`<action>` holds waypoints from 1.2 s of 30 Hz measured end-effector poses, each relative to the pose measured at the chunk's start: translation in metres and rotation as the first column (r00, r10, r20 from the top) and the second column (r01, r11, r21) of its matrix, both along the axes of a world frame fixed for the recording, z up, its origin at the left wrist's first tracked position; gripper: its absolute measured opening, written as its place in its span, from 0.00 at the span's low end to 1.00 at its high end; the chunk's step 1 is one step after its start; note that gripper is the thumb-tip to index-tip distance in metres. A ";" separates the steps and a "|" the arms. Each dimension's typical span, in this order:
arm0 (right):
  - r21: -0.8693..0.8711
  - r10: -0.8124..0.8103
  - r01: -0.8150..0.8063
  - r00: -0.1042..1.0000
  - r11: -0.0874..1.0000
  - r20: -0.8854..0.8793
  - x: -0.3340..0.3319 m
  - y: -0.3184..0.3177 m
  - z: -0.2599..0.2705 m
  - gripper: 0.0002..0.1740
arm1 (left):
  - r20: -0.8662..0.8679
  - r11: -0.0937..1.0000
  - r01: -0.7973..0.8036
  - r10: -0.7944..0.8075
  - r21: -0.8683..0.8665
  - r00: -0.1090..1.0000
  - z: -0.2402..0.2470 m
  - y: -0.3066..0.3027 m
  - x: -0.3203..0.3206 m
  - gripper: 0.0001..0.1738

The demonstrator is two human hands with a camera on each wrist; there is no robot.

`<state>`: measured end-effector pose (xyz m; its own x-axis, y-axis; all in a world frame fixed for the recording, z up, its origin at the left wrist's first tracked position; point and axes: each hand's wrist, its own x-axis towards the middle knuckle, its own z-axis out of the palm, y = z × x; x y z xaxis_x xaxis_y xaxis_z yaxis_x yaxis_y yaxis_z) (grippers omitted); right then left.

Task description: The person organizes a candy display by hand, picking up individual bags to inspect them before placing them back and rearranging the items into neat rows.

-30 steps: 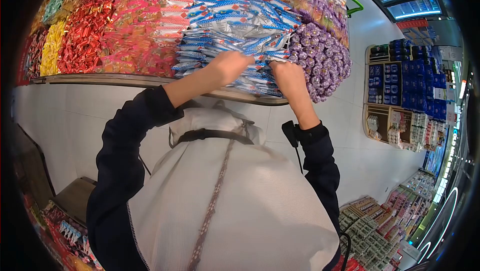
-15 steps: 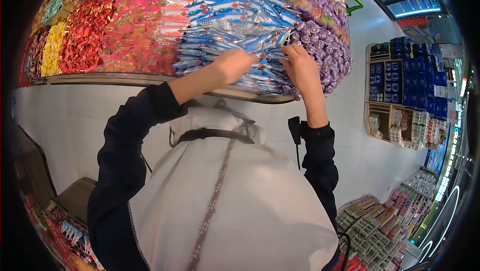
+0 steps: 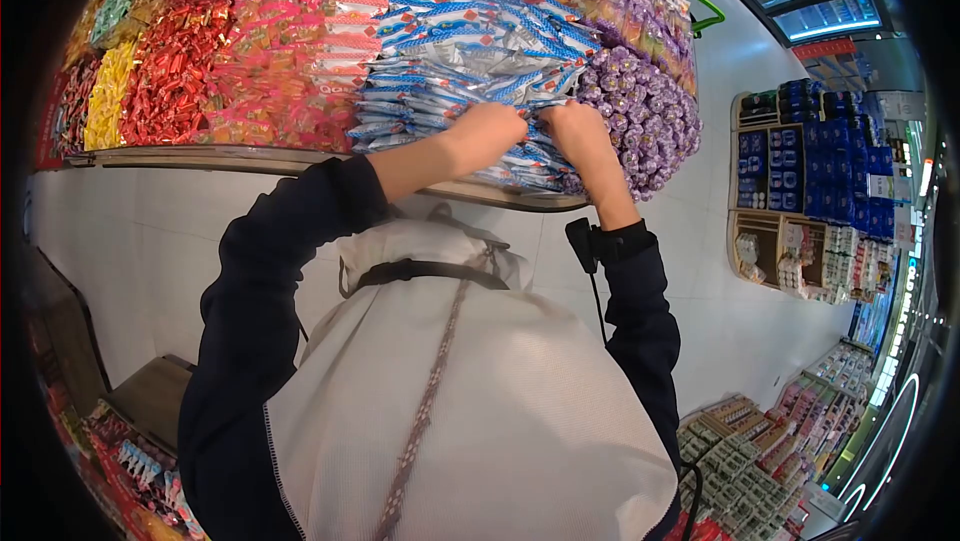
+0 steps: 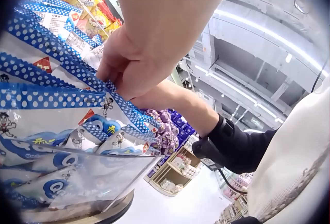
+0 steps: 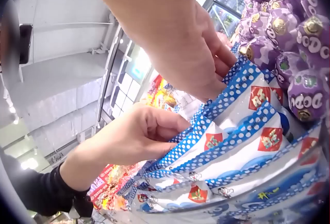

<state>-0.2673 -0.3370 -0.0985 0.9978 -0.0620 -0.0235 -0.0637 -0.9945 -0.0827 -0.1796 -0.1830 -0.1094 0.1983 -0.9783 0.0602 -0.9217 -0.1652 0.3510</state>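
White packets with blue dotted edges (image 3: 455, 26) fill a section of the display and stand in tight rows behind a clear front panel (image 4: 111, 175). My left hand (image 3: 488, 133) pinches the dotted top edge of a packet (image 5: 206, 141) between thumb and curled fingers. Close beside it on the right, my right hand (image 3: 580, 139) grips the top edge of a packet in the same row; in the right wrist view its fingertips are partly hidden behind the dotted edge.
Purple wrapped lollipops (image 3: 640, 121) stand just right of the hands. Pink packets (image 3: 285, 71) and red sweets (image 3: 175, 71) lie to the left. The display's wooden edge (image 3: 510, 196) runs in front. A shelf of blue goods (image 3: 845, 161) stands across the floor.
My right hand lifted towards the lollipops with its fingers spread, then came back down to the packets. My left hand has shifted slightly to the right.
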 end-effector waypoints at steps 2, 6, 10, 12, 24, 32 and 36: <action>0.000 0.019 -0.019 1.000 1.000 0.015 0.000 0.000 0.000 0.10 | 0.009 1.000 0.025 -0.025 -0.007 1.000 -0.005 0.000 0.001 0.05; 0.086 -0.048 0.041 0.995 0.995 0.084 -0.008 0.007 0.007 0.10 | -0.003 0.998 0.054 -0.054 -0.024 0.999 -0.007 0.000 0.004 0.06; 0.286 -0.083 0.027 0.979 0.958 0.188 -0.011 0.018 0.027 0.08 | -0.092 0.999 0.036 -0.034 0.019 0.995 0.004 0.006 0.005 0.08; 0.349 -0.136 0.010 0.931 0.937 0.338 -0.013 0.026 0.040 0.09 | -0.204 0.994 -0.035 0.014 -0.103 0.979 0.017 0.016 0.012 0.09; 0.601 -0.357 0.065 0.853 0.797 0.380 -0.053 0.018 0.011 0.09 | -0.257 0.903 -0.342 0.277 -0.259 0.926 0.031 0.150 0.075 0.09; 0.656 -0.345 0.011 0.857 0.755 0.384 -0.051 0.030 0.011 0.09 | 0.102 0.968 -0.085 0.112 -0.237 0.988 0.005 0.153 0.035 0.14; 0.659 -0.327 0.002 0.869 0.752 0.370 -0.048 0.032 0.012 0.10 | 0.185 0.973 -0.104 0.143 -0.206 0.972 -0.006 0.148 0.031 0.15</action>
